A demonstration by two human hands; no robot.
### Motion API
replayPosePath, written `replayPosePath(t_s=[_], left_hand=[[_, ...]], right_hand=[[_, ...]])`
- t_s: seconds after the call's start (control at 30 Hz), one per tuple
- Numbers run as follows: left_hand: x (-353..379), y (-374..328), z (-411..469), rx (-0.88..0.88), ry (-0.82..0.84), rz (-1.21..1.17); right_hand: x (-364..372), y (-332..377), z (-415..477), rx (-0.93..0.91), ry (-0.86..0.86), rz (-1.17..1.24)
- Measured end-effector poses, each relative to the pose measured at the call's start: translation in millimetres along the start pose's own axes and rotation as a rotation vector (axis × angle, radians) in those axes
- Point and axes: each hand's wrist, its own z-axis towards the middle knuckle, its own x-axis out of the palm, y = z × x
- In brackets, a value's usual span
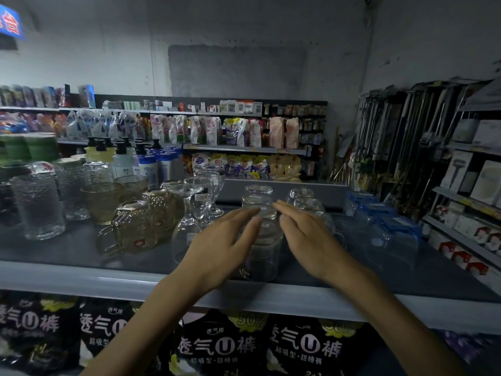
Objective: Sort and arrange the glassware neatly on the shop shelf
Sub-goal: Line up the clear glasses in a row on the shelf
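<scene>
- The shelf [108, 280] carries the glassware in rough groups running front to back (so much of the sorting looks done, as a judgement).
- At the far left stand the textured clear jugs [38, 204], with amber glasses behind them.
- The amber mugs [135, 229] sit in a line next to them, handles out to the left.
- The stemmed goblets [198, 196] are clustered just right of the mugs, some inverted and some upright, which looks less tidy.
- On the right, the blue-lidded containers [385, 221] form their own row.
- In the middle, the clear tumblers [257, 204] run back in a file, with a second file beside them on the right.
- The left hand [225, 240] and right hand [306, 234] flank the front tumbler [261, 256], fingers straight and slightly spread, gripping nothing (whether they touch the glass cannot be told).
- What seems left: squaring this middle file and evening up the goblets.
</scene>
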Motion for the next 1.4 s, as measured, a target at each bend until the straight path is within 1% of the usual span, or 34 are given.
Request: replayPosePath(t_s=[0.07, 0.13, 0.27, 0.33, 0.4, 0.5, 0.57, 0.63, 0.77, 0.83, 0.9, 1.0, 1.03, 1.07, 1.1, 1.13, 1.2, 1.3, 1.4], left_hand=[[-2.5, 2.4, 12.3, -0.037, -0.057, -0.107], [-4.2, -0.1, 29.0, -0.089, -0.073, -0.144], [-1.4, -11.9, 65.1, -0.163, 0.073, -0.151], [0.2, -12.1, 79.2, -0.204, 0.155, -0.144], [-1.4, -10.0, 86.3, -0.196, 0.233, -0.099], [-3.0, -5.7, 89.1, -0.168, 0.289, 0.003], [-2.3, -3.0, 90.3, -0.187, 0.301, -0.024], [0.6, -1.2, 90.9, -0.185, 0.277, -0.024], [4.3, -1.9, 88.3, -0.245, 0.165, -0.06], [-1.3, -8.3, 76.8, -0.202, 0.068, -0.059], [-14.8, -14.3, 54.8, -0.118, -0.14, -0.065], [-39.4, -16.0, 4.1, -0.038, -0.547, -0.085], [-44.6, -10.0, -12.1, -0.047, -0.662, -0.086], [-46.6, 0.2, -25.7, -0.091, -0.74, -0.086], [-46.3, 12.0, -36.3, -0.167, -0.772, -0.096], [-42.7, 26.3, -42.7, -0.254, -0.756, -0.109], [-33.8, 50.1, -47.7, -0.377, -0.626, -0.136], [-23.1, 70.3, -44.8, -0.418, -0.382, -0.106], [-18.2, 81.3, -41.7, -0.418, -0.254, -0.046]], right_hand=[[-16.4, 7.3, 12.6, -0.01, -0.04, -0.062], [-29.1, 9.8, 35.3, 0.006, -0.015, -0.141], [-27.7, 5.0, 80.9, 0.039, 0.174, -0.265], [-22.7, 0.6, 95.4, 0.07, 0.232, -0.323], [-21.5, -1.0, 99.6, 0.091, 0.274, -0.372], [-20.1, -4.7, 98.2, 0.114, 0.283, -0.393], [-18.8, -8.1, 98.3, 0.103, 0.265, -0.393], [-18.0, -10.4, 99.3, 0.094, 0.241, -0.363], [-20.2, -9.7, 96.6, 0.072, 0.207, -0.325], [-22.9, -6.4, 90.9, 0.031, 0.129, -0.269], [-26.1, 3.6, 81.8, -0.037, 0.04, -0.194], [-27.1, 36.9, 63.5, -0.164, -0.045, -0.075], [-24.8, 51.1, 57.2, -0.195, -0.057, -0.022], [-20.4, 65.7, 51.7, -0.216, -0.061, 0.033], [-13.7, 78.4, 48.0, -0.222, -0.059, 0.08], [-4.2, 89.5, 46.4, -0.215, -0.056, 0.108], [19.3, 105.3, 49.6, -0.197, -0.053, 0.097], [50.2, 115.1, 62.9, -0.18, -0.068, -0.006], [70.7, 118.1, 73.1, -0.164, -0.119, -0.109]])
